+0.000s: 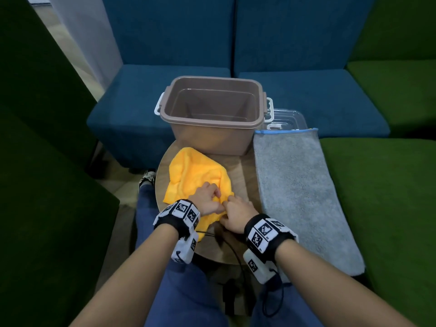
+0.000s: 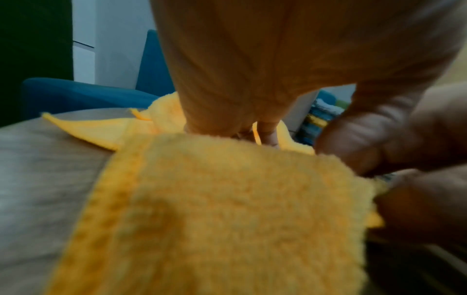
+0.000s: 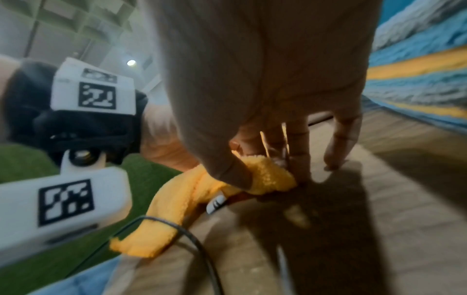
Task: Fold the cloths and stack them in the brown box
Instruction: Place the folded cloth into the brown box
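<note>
The yellow cloth lies rumpled on the round wooden surface, just in front of the brown box, which stands open at the far edge of that surface with nothing visible inside it. Both hands meet at the cloth's near corner, the side farthest from the brown box. The left hand has its fingers curled into the fabric, its grip grasping the yellow cloth. The right hand pinches the same corner between thumb and fingertips, its grip also grasping the yellow cloth, while its little finger reaches down to the wood. To the right of the brown box a grey towel lies spread flat across the green seat, its far end just beside a clear lid that rests next to the box. Blue seats stand behind the brown box.
</note>
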Motion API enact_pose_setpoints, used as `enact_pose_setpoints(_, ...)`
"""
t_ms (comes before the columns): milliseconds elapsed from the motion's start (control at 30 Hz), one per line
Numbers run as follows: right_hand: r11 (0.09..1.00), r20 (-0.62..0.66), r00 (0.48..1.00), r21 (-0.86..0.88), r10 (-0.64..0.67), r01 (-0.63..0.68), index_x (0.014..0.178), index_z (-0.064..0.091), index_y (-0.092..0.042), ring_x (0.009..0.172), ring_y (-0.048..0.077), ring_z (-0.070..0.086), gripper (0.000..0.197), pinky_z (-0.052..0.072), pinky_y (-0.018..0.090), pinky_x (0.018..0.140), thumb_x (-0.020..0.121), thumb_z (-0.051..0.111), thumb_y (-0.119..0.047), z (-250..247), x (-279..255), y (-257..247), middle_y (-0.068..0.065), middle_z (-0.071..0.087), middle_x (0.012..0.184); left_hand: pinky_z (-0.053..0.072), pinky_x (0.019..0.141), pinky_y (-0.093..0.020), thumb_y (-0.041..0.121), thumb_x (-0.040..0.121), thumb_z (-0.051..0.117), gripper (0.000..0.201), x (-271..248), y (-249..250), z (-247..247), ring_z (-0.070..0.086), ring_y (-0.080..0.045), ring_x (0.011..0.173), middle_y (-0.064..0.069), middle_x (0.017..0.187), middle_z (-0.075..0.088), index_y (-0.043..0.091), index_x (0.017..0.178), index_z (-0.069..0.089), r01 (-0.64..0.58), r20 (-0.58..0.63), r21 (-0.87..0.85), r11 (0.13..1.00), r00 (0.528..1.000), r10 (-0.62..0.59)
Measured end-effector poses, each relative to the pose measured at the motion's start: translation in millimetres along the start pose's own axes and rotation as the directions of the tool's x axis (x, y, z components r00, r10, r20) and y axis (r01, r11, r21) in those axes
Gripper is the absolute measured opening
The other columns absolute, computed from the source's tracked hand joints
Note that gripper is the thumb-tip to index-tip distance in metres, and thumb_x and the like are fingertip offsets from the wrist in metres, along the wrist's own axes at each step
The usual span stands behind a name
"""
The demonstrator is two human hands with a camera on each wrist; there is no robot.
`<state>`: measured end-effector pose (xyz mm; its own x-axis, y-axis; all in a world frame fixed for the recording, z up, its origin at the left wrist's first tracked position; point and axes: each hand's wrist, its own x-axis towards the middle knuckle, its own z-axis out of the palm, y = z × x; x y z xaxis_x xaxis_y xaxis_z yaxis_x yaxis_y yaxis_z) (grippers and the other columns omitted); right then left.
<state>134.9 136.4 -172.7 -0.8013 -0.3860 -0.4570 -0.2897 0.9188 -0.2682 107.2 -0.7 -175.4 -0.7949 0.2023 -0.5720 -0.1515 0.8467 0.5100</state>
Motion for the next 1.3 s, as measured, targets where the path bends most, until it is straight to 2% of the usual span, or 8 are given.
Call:
enact_pose_setpoints(133, 0.962, -0.269, 0.962, 0.244, -0.052, 0.12, 0.117, 0.05, -0.008, 0.108, 0.034, 0.053, 0.025, 0.042, 0.043, 0.083, 0.095, 0.05, -0.021, -17.9, -12.3, 8.9, 0.01, 0.05, 0.111, 0.041, 0.1, -0.039, 0.045, 0.059, 0.059, 0.073, -25.0, 10.1, -12.6, 0.048, -0.022, 0.115, -0.003, 0.125, 0.048, 0.017, 0.126, 0.05, -0.104, 0.036, -0.14, 0.985, 0.993, 0.11)
enact_pose_setpoints(267, 0.866, -0.552, 0.833, 0.399, -0.035, 0.301, 0.099, 0.042, -0.015, 0.074, 0.028, 0.057, 0.004, 0.045, 0.043, 0.066, 0.098, 0.047, -0.015, -53.5, -34.6, 20.0, 0.006, 0.057, 0.08, 0.036, 0.09, -0.019, 0.028, 0.066, 0.072, 0.076, -52.6, 30.8, -27.0, 0.05, -0.017, 0.112, 0.0, 0.123, 0.049, 0.016, 0.135, 0.044, -0.406, -0.289, -0.053, 0.912, 0.881, 0.376)
enact_pose_setpoints(367, 0.831, -0.632, 0.774, 0.41, -0.04, 0.377, 0.099, 0.042, -0.018, 0.071, 0.012, 0.053, 0.005, 0.042, 0.034, 0.066, 0.1, 0.046, -0.015, -81.1, -46.9, 21.5, -0.004, 0.052, 0.077, 0.045, 0.09, -0.032, 0.033, 0.065, 0.074, 0.074, -67.6, 54.9, -32.3, 0.053, -0.018, 0.111, 0.004, 0.121, 0.05, 0.019, 0.131, 0.044, -0.46, -0.504, 0.076, 0.884, 0.748, 0.433)
enact_pose_setpoints(533, 0.779, -0.736, 0.676, 0.404, -0.033, 0.479, 0.095, 0.051, -0.014, 0.072, 0.004, 0.053, 0.007, 0.039, 0.019, 0.066, 0.099, 0.054, -0.019, -119.2, -63.3, 20.5, -0.007, 0.056, 0.078, 0.047, 0.082, -0.037, 0.042, 0.06, 0.08, 0.082, -89.1, 89.4, -36.9, 0.053, -0.014, 0.105, 0.009, 0.117, 0.048, 0.023, 0.128, 0.039, -0.505, -0.555, 0.092, 0.858, 0.69, 0.465)
enact_pose_setpoints(633, 0.787, -0.702, 0.709, 0.399, -0.07, 0.472, 0.087, 0.058, -0.015, 0.065, 0.006, 0.049, 0.015, 0.036, 0.019, 0.06, 0.089, 0.069, -0.026, -133.8, -72.5, 26.3, -0.006, 0.055, 0.071, 0.051, 0.071, -0.043, 0.018, 0.074, 0.054, 0.034, -89.0, 90.1, -42.8, 0.06, -0.021, 0.085, 0.006, 0.091, 0.061, 0.022, 0.108, 0.051, -0.538, -0.625, 0.067, 0.84, 0.634, 0.456)
enact_pose_setpoints(867, 0.99, -0.519, 0.852, 0.072, -0.067, 0.121, 0.072, 0.052, -0.018, 0.078, 0.019, 0.052, 0.019, 0.041, 0.037, 0.063, 0.07, 0.063, -0.002, -132.9, -66.4, 55.4, -0.004, 0.047, 0.077, 0.041, 0.06, -0.027, 0.002, 0.079, 0.052, 0.019, -73.4, 64.6, -65.8, 0.051, -0.008, 0.063, 0.013, 0.068, 0.055, 0.018, 0.083, 0.061, -0.477, -0.744, 0.025, 0.879, 0.578, 0.335)
enact_pose_setpoints(1100, 0.929, -0.824, 0.559, 0.276, 0.097, 0.246, 0.081, 0.048, -0.013, 0.069, 0.009, 0.045, 0.022, 0.03, 0.02, 0.062, 0.071, 0.055, 0.006, -134.6, -66.5, 63.6, -0.006, 0.047, 0.077, 0.046, 0.062, -0.035, 0.039, 0.071, 0.062, 0.023, -83.3, 49.8, -91.6, 0.055, -0.016, 0.066, 0.006, 0.065, 0.055, 0.018, 0.075, 0.052, -0.413, -0.807, -0.054, 0.909, 0.554, 0.203)
enact_pose_setpoints(1300, 0.838, -0.86, 0.483, 0.381, 0.165, 0.391, 0.096, 0.054, -0.011, 0.083, -0.001, 0.053, 0.02, 0.042, 0.017, 0.075, 0.079, 0.058, -0.001, -157.9, -83.2, 64.5, -0.009, 0.057, 0.089, 0.046, 0.061, -0.036, 0.022, 0.072, 0.054, 0.003, -88.7, 41.6, -107.4, 0.052, -0.017, 0.062, 0.006, 0.062, 0.056, 0.022, 0.073, 0.057, -0.427, -0.885, 0.006, 0.904, 0.418, 0.204)
